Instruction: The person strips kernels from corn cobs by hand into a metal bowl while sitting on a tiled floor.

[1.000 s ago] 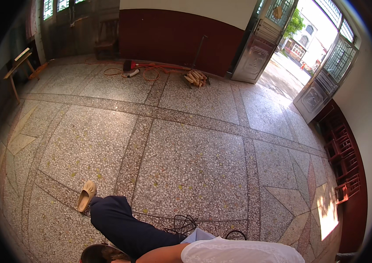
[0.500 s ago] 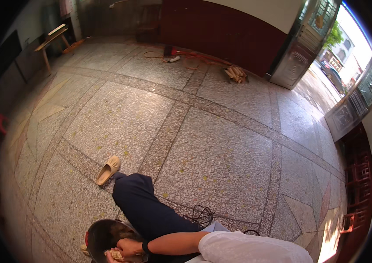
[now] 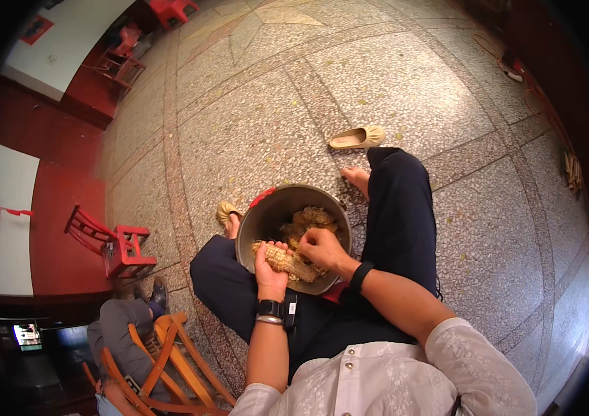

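My left hand is wrapped round a corn cob, with pale yellow kernels on its near part and a barer, browner far end. Just right of it, my right hand has its fingers curled and pinched together; whatever is in them is hidden. Both hands are inside the mouth of a deep metal pot between my legs. Several brownish cobs lie in the pot. Loose kernels cannot be made out at its bottom.
A tan slip-on shoe lies on the terrazzo floor by my bare foot; its mate is beside the pot. A red chair stands at left. Another person sits on a wooden chair at lower left. Corn cobs are piled far right.
My view has swung left and down, bringing the pot and both hands to the middle. The cob is still in my left hand; my right hand stays close to it.
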{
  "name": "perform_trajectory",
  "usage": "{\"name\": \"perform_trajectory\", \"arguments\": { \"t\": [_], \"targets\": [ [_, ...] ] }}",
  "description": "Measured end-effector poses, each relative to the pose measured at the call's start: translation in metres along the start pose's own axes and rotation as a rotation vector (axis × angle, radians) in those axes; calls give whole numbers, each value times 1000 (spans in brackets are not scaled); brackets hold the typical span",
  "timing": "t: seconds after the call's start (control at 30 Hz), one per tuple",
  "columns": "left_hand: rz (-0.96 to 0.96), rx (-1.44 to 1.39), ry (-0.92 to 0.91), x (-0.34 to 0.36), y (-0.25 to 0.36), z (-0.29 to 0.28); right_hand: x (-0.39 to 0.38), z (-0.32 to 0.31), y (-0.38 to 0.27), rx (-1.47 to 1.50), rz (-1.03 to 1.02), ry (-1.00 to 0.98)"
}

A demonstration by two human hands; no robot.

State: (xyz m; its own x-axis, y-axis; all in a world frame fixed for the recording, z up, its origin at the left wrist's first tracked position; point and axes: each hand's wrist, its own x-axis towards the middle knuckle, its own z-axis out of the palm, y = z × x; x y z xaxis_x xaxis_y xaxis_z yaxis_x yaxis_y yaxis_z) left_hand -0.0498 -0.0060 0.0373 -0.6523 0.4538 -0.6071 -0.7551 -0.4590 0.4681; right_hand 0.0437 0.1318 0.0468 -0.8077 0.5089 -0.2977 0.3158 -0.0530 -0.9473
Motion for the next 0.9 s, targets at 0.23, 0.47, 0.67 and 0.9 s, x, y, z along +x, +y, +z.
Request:
{"name": "perform_trajectory", "arguments": {
  "t": [0.23,0.47,0.67,0.9],
  "targets": [
    [41,-55,-30,-14,15,-12,8,-5,-3,19,39,117],
    [27,-11,-35,-21,14,-5,5,1,-1,97,50,-22],
    [33,25,-155,-8,7,-19,3,10,2,102,57,-260],
    [3,11,-90,-8,0,-12,-1,11,1,103,1,-390]
  ]
}}
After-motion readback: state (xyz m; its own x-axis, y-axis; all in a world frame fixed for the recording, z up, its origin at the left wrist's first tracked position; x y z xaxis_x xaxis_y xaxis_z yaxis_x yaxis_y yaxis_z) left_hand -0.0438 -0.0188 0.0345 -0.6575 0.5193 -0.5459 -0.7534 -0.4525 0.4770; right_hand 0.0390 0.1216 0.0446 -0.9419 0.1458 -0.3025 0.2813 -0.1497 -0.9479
